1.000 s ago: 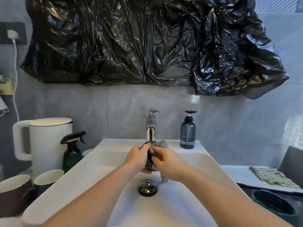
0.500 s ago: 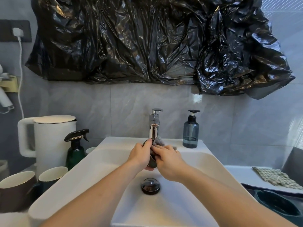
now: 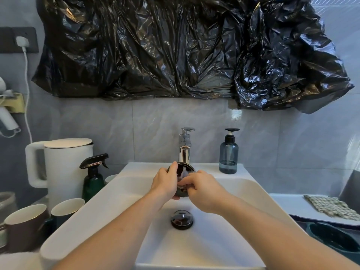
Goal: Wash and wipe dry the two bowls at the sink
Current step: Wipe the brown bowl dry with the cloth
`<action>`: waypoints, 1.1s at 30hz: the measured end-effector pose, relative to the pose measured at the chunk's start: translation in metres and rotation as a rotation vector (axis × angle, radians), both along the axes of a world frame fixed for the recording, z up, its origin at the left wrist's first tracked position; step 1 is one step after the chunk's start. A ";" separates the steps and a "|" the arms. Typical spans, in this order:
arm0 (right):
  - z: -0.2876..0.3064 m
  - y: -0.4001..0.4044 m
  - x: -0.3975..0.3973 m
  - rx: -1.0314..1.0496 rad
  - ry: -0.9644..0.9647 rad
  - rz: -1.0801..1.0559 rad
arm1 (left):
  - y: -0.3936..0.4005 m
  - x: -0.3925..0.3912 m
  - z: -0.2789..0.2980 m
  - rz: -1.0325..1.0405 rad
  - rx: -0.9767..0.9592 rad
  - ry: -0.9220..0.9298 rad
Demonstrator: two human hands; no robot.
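Over the white sink point(image 3: 120, 193), just below the chrome tap point(image 3: 184, 155), my left hand point(image 3: 165, 183) grips a small dark bowl point(image 3: 186, 168) by its rim, tilted on edge with the opening toward my right hand. My right hand point(image 3: 202, 189) pinches a small grey cloth point(image 3: 184, 175) and presses it inside the bowl. A second dark green bowl point(image 3: 335, 238) sits low at the right, beside the counter. No water stream is visible from the tap.
A blue soap bottle point(image 3: 228, 154) stands at the sink's back right. Left of the sink stand a white kettle point(image 3: 64, 166), a green spray bottle point(image 3: 93, 180) and two mugs point(image 3: 25, 225). A checked cloth point(image 3: 331, 206) lies on the right counter. The drain plug point(image 3: 181, 219) sits mid-basin.
The bowl has tilted, so its opening shows more, and my right hand has shifted the cloth deeper inside it. Both hands stay under the tap; my view has moved slightly.
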State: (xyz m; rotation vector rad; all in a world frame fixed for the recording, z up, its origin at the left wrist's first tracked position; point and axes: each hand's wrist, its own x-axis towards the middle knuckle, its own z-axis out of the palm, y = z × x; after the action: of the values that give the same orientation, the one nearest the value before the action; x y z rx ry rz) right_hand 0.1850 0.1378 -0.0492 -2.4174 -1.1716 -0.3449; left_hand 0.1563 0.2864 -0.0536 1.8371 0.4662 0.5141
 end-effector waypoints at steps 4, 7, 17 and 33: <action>0.000 -0.003 -0.001 0.000 -0.125 0.002 | 0.001 0.001 0.001 -0.022 -0.006 0.003; -0.001 -0.003 -0.001 -0.026 -0.160 0.021 | -0.001 0.001 -0.002 -0.080 0.024 0.017; 0.000 -0.001 -0.004 -0.097 -0.119 0.106 | -0.002 -0.006 0.001 -0.016 0.059 -0.026; 0.016 0.003 -0.021 -0.225 -0.154 -0.053 | -0.012 -0.018 0.012 0.096 0.112 -0.107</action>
State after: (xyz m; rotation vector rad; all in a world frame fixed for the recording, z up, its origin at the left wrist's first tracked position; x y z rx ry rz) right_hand 0.1636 0.1403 -0.0327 -2.6601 -1.2741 -0.4432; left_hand 0.1380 0.2746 -0.0419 1.8899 0.4619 0.7130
